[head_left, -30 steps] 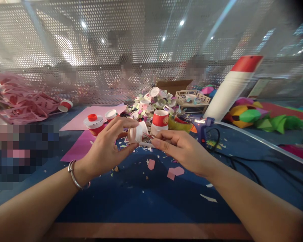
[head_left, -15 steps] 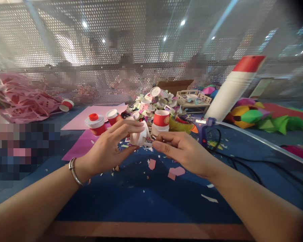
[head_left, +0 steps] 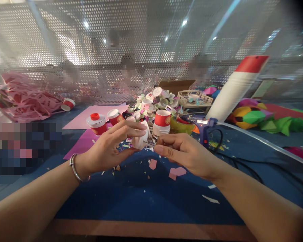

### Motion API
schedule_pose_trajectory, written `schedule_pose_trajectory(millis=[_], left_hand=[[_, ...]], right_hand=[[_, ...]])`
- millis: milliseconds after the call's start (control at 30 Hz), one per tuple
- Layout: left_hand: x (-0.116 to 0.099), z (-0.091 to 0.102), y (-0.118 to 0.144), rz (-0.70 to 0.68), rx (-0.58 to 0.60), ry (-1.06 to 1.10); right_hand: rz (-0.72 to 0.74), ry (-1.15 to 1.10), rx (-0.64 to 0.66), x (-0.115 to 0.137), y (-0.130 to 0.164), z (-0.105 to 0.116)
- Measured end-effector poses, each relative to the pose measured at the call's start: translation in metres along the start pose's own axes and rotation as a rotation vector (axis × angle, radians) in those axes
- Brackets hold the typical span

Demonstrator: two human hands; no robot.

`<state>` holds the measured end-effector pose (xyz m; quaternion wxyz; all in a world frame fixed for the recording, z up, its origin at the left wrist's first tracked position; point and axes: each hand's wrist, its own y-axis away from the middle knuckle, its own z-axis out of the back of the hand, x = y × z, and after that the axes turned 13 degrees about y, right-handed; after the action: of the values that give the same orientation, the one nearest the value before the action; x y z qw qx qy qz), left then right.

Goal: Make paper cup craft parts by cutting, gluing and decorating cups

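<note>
My left hand [head_left: 110, 145] grips a white paper cup [head_left: 138, 142] between the thumb below and the fingers above. The cup lies tilted on its side, with its mouth to the right. Pinched in my right hand [head_left: 183, 153] is a thin metal tool [head_left: 148, 144], its tip at the cup's opening. Most of the tool is hidden by the fingers, so its kind cannot be made out. Just behind the hands stands a red and white paper cup [head_left: 162, 121]. Left of it are another red cup [head_left: 115, 117] and a red cup with a white lid [head_left: 97, 124].
A pile of paper cuttings [head_left: 151, 102] lies behind the cups. At right are a blue glue gun [head_left: 206, 129] with its black cable, a tall leaning stack of cups [head_left: 232, 92] and a clear tube [head_left: 257, 143]. Pink paper scraps [head_left: 176, 172] litter the blue table [head_left: 141, 201].
The white cup has turned slightly in my left hand. My right hand has shifted a little with the thin tool, and the whole view has drifted slightly.
</note>
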<state>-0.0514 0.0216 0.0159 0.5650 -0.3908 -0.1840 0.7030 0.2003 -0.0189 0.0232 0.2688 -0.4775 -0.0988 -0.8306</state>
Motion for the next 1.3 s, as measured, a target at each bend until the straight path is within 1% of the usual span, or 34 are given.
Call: schedule_pose_trajectory(millis=[100,200,400,500,567,667,767,833,1100,1200,1300], left_hand=[[-0.002,0.004,0.000,-0.032,0.045,-0.066],[-0.006,0.005,-0.002,-0.016,0.079,-0.127],[-0.020,0.000,-0.008,0.002,0.118,-0.285],[-0.024,-0.002,-0.008,0.027,0.134,-0.322],[-0.024,-0.003,-0.006,0.062,0.102,-0.289],[-0.016,-0.003,-0.002,0.166,0.059,-0.148],[-0.007,-0.002,0.002,0.292,0.078,0.037],[-0.003,-0.002,0.004,0.332,0.089,0.116],[0.001,-0.007,0.003,0.343,0.003,0.291],[0.004,-0.008,0.005,0.348,-0.016,0.304],[0.006,-0.008,0.006,0.352,-0.018,0.298]], right_hand=[[-0.008,0.011,0.024,-0.001,-0.001,0.001],[-0.011,0.040,0.011,-0.003,-0.002,0.001],[-0.035,0.149,-0.026,-0.005,-0.004,0.001],[-0.037,0.202,-0.037,-0.004,-0.005,0.000],[-0.041,0.221,-0.036,-0.005,-0.006,0.000],[-0.040,0.222,-0.035,-0.008,-0.007,0.001],[-0.064,0.223,-0.015,-0.012,-0.008,0.002],[-0.092,0.226,0.012,-0.014,-0.008,0.002],[-0.127,0.131,0.014,-0.011,-0.007,0.001],[-0.150,0.092,0.029,-0.010,-0.006,0.001],[-0.163,0.008,0.022,-0.010,-0.004,0.001]])
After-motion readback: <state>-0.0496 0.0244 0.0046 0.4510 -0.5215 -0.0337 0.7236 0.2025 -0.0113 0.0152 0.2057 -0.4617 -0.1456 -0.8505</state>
